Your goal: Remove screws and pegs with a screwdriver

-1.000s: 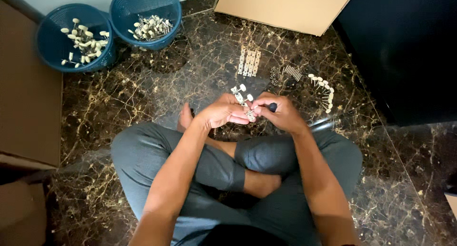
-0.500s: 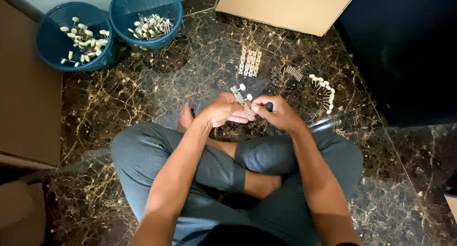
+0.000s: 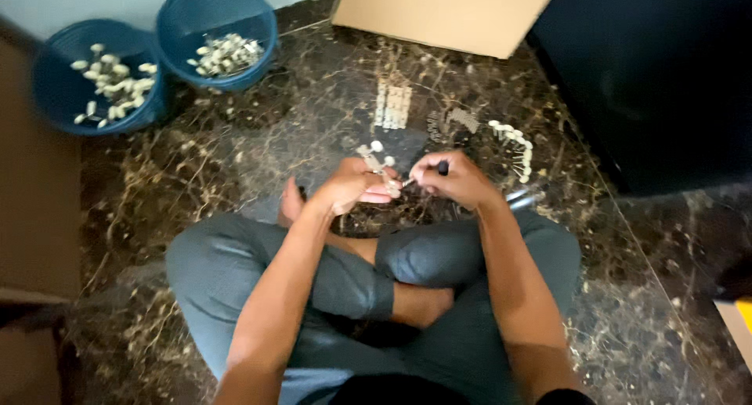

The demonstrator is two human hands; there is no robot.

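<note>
I sit cross-legged on a dark marble floor. My left hand (image 3: 359,187) is closed around a small pale part with white knobs sticking up from it. My right hand (image 3: 454,179) grips a thin black-handled tool whose metal tip touches the part in my left hand. Both hands meet just above my knees. On the floor just beyond them lie a flat pale strip of small pieces (image 3: 393,106), a little heap of metal bits (image 3: 458,120) and a curved row of white-headed pins (image 3: 515,146).
Two blue buckets stand at the far left: one (image 3: 59,88) holds scattered pale parts, the other (image 3: 205,13) a pile of small whitish parts. A cardboard box (image 3: 446,13) sits at the back, a dark cabinet (image 3: 666,76) on the right, brown board (image 3: 35,209) on the left.
The hands stay together on the same small part with only slight shifts. The view has tilted a little.
</note>
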